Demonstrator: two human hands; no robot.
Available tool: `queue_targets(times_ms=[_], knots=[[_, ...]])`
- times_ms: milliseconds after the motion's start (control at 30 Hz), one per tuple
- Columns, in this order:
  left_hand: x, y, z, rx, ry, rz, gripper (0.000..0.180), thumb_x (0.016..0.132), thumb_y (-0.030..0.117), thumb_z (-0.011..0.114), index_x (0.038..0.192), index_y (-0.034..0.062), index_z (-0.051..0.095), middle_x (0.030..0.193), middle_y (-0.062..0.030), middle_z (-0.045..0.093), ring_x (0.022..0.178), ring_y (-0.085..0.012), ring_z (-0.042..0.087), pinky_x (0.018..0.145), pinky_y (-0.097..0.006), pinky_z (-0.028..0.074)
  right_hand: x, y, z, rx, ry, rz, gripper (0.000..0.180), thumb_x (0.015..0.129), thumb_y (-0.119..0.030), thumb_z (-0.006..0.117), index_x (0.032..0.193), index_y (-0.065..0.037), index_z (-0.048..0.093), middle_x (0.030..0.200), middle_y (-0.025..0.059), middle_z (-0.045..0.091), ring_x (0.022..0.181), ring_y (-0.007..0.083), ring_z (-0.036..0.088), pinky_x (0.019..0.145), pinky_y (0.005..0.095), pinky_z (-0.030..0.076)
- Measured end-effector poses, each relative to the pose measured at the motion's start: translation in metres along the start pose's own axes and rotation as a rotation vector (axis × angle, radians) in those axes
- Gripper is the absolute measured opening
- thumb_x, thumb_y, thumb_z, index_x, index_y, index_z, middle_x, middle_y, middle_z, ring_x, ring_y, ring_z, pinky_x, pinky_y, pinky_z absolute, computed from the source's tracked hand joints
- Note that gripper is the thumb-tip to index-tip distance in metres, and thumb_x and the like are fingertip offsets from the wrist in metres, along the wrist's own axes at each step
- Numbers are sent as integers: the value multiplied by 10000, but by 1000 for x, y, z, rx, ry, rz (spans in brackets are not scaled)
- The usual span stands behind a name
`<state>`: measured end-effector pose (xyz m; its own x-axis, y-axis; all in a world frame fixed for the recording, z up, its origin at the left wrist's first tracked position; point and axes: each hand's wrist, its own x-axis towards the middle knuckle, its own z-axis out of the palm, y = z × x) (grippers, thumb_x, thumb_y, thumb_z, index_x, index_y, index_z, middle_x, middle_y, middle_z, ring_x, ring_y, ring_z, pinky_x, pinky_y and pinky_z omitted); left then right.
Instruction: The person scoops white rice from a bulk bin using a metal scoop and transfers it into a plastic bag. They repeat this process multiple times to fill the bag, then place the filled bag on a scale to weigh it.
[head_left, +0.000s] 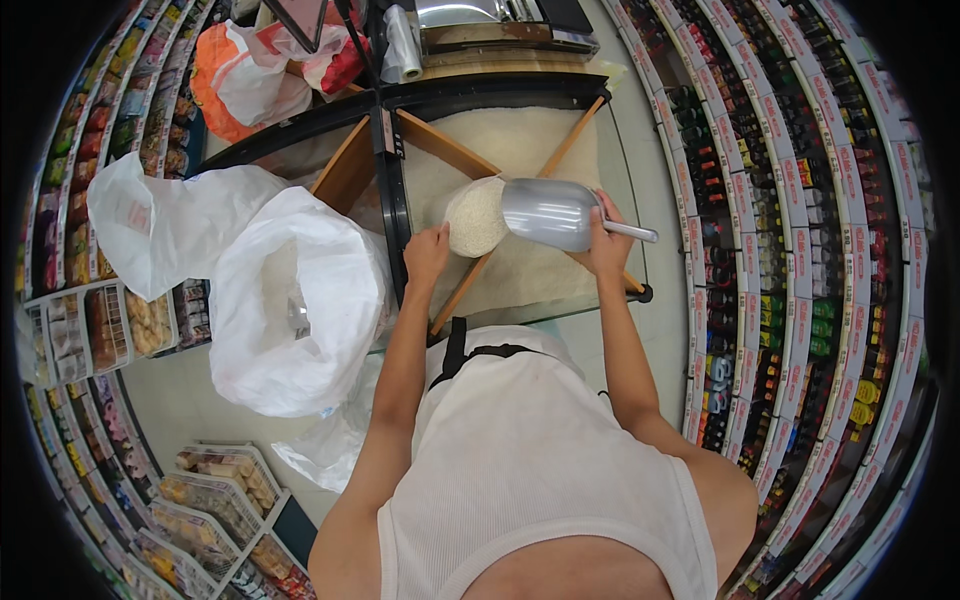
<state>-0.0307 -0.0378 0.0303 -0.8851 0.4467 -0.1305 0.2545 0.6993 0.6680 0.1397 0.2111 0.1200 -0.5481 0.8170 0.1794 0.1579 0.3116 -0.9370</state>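
Note:
A metal scoop (550, 213) lies level over the rice bin, its open mouth to the left and heaped with white rice (476, 218). My right hand (605, 238) is closed around the rear of the scoop, where the handle begins. At the scoop's front lip, my left hand (427, 252) is closed with its fingertips against the edge of the heap. Below them, more pale rice (545, 275) fills the bin, crossed by wooden slats (570, 140). To the left, a large white sack (300, 310) stands with its mouth wide and pale contents partly visible inside.
A black bar (395, 200) divides the bin from a neighbouring compartment with a wooden board (343, 165). Plastic bags (250, 80) and a clear roll (402, 45) lie beyond. Shelves of bottles (800, 220) line the right; racks of packaged goods (215, 490) stand on the left.

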Motion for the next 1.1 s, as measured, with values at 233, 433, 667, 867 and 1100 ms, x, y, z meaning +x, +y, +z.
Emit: queue_targets(times_ms=[233,433,667,867,1100], knots=[[11,23,-11,96,93,-11,329,894,399,586,912,78,657,834,-184,673,772,-396,647,665,-484,502,-45,32,-50,-160,13,190,314,917,-146,640,1184,21,633,1086,137,686,994,186,639,901,293,473],[38,40,0,180,18,79,267,898,308,607,1068,118,685,893,-141,683,801,-352,655,658,-409,517,-71,107,-54,-303,-107,281,361,886,-228,676,1181,-23,640,1042,178,691,940,281,670,827,339,502],[42,33,14,107,276,78,222,919,249,592,1009,84,710,802,-154,683,736,-325,667,673,-376,509,-59,202,-14,-304,-338,262,406,866,-237,690,1223,-57,614,1056,191,679,963,325,661,820,373,506],[42,62,15,146,174,-143,241,912,297,609,1008,91,691,757,-129,663,708,-297,658,650,-372,498,-68,267,23,-319,-574,347,484,840,-214,720,1283,-82,576,992,170,677,932,313,659,809,381,510],[16,65,27,192,163,-331,255,919,325,598,932,71,583,673,-96,607,622,-286,614,609,-388,474,-84,298,74,-192,-783,466,462,854,-177,692,1296,-103,579,1173,157,660,1062,300,644,892,373,508]])
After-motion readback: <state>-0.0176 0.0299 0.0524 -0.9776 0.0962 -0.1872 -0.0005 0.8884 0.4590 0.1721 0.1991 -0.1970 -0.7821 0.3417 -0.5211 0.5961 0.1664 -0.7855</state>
